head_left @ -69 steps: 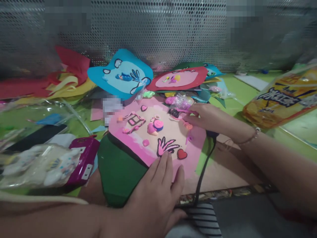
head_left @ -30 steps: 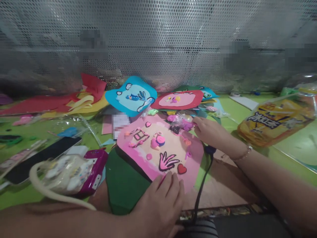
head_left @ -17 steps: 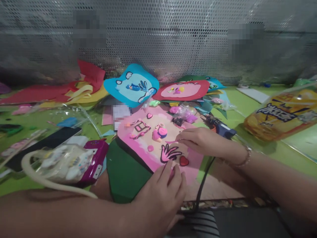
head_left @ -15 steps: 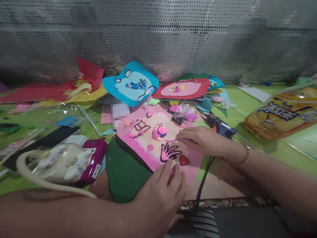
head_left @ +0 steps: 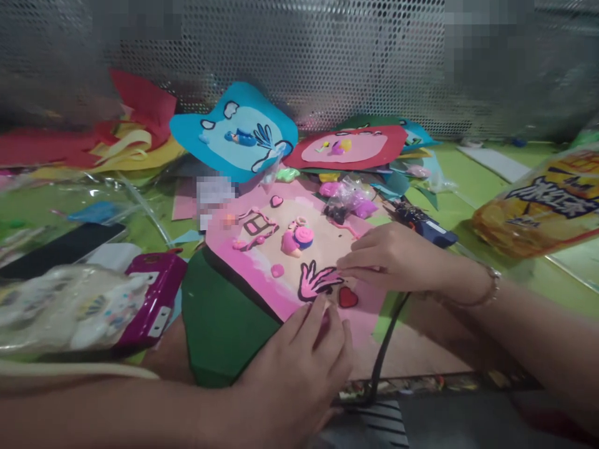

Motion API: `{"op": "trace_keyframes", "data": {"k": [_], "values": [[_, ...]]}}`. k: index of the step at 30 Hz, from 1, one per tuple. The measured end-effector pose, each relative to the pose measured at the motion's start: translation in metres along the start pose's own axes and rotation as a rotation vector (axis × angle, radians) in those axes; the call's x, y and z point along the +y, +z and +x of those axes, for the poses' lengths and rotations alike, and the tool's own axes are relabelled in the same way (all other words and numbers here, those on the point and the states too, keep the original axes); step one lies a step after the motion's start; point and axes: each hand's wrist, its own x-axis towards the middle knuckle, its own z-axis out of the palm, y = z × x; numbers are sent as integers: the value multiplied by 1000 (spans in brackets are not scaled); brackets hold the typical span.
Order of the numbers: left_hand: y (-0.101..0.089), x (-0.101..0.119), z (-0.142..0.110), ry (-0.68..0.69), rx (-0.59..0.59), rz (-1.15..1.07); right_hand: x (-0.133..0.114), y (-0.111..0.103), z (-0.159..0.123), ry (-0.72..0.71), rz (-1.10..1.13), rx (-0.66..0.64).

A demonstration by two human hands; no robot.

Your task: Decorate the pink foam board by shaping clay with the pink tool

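A pink paper picture (head_left: 255, 277) with a pale cream middle lies in front of me. Raised clay shapes sit on it: a pink and blue spiral figure (head_left: 302, 238), a pink branching plant shape (head_left: 314, 280) outlined in black, and a red heart (head_left: 347, 297). My right hand (head_left: 388, 259) is closed in a pinch, its fingertips on the right strands of the plant shape. My left hand (head_left: 299, 355) curls over the picture's near edge, fingertips just below the plant; its thumb is mostly hidden.
Green card (head_left: 224, 324) lies under the picture's left side. Blue (head_left: 276, 125) and red (head_left: 397, 137) cut-paper pictures lean behind. Bagged clay lumps (head_left: 349, 199) sit behind my right hand. A phone (head_left: 65, 249) and purple case (head_left: 154, 299) lie left, a yellow drink package (head_left: 543, 206) right.
My right fingertips have come down onto the plant shape, and the loose pink strip by them now meets its strands. My left hand stays in place. The view has shifted slightly.
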Motion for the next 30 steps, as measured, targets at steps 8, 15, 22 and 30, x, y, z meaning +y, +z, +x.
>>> {"op": "trace_keyframes", "data": {"k": [8,15,22,30], "values": [[-2,1,1,-16,-2,17,-6,-2,1,-146,-188,-28],[-1,2,3,-32,47,5,-16,-8,3,-145,-250,-49],[2,3,2,-39,57,-37,-21,-12,4,-204,-312,-33],[2,6,1,-46,58,-65,-34,-12,2,-201,-364,-26]]}}
